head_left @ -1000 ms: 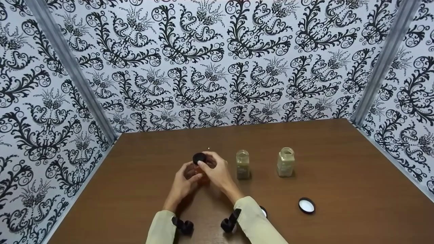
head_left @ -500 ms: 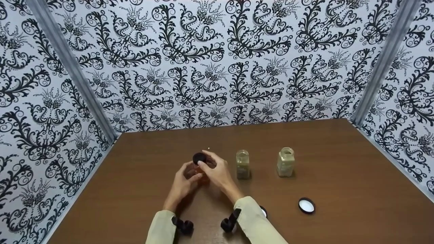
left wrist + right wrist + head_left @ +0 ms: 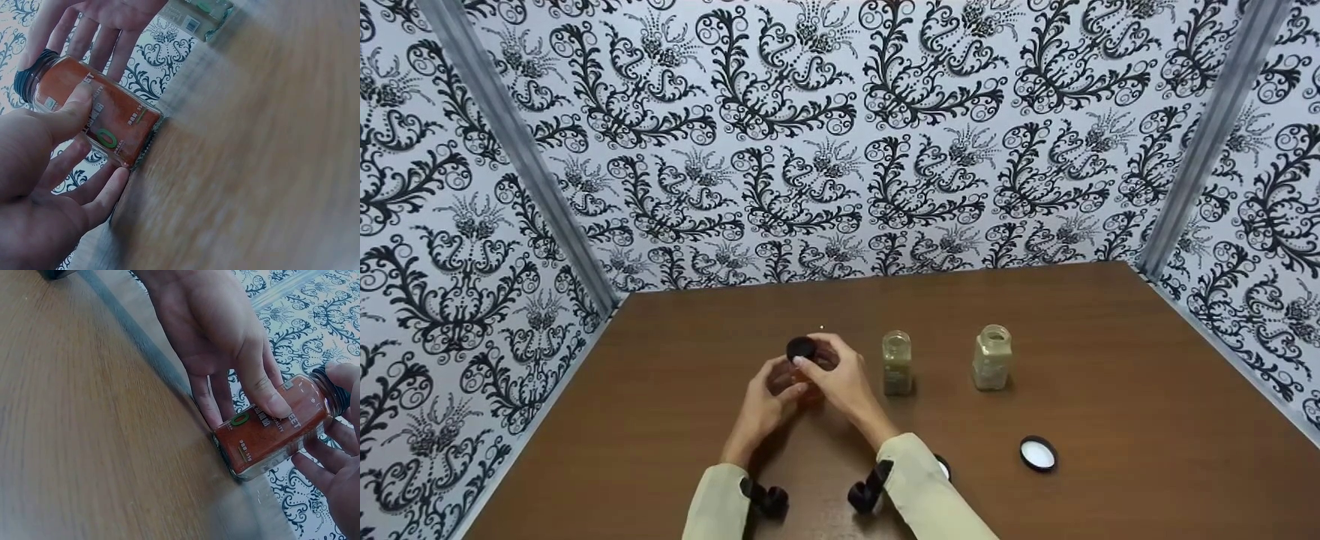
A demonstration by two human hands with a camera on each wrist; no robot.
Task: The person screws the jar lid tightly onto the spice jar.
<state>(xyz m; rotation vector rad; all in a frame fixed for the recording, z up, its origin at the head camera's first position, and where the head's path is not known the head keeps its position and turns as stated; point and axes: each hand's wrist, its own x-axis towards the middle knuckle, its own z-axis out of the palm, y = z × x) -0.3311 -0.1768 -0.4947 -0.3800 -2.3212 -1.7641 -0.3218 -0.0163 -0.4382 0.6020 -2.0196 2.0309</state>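
A glass spice jar (image 3: 115, 129) of orange-red powder stands on the table (image 3: 675, 420), its printed label showing in both wrist views. My left hand (image 3: 763, 409) grips the jar's body, thumb across the label (image 3: 289, 421). On top is a black lid (image 3: 800, 348), which my right hand (image 3: 844, 381) pinches by the edge between thumb and fingers. In the head view the hands hide most of the jar. Right of them stands a lidless glass jar (image 3: 897, 367) with greenish-brown contents. Another lidless jar (image 3: 992, 360), holding paler contents, is farther right.
A black lid (image 3: 1039, 454) lies white inside up at the right. A second lid (image 3: 943, 469) shows partly behind the right sleeve (image 3: 926, 487). Patterned walls (image 3: 810, 150) border the table's back and sides. Black wrist cameras (image 3: 866, 495) hang under both wrists.
Both hands stay in place around the jar. The right fingers shift very slightly at the lid; the other jars and loose lids have not moved.
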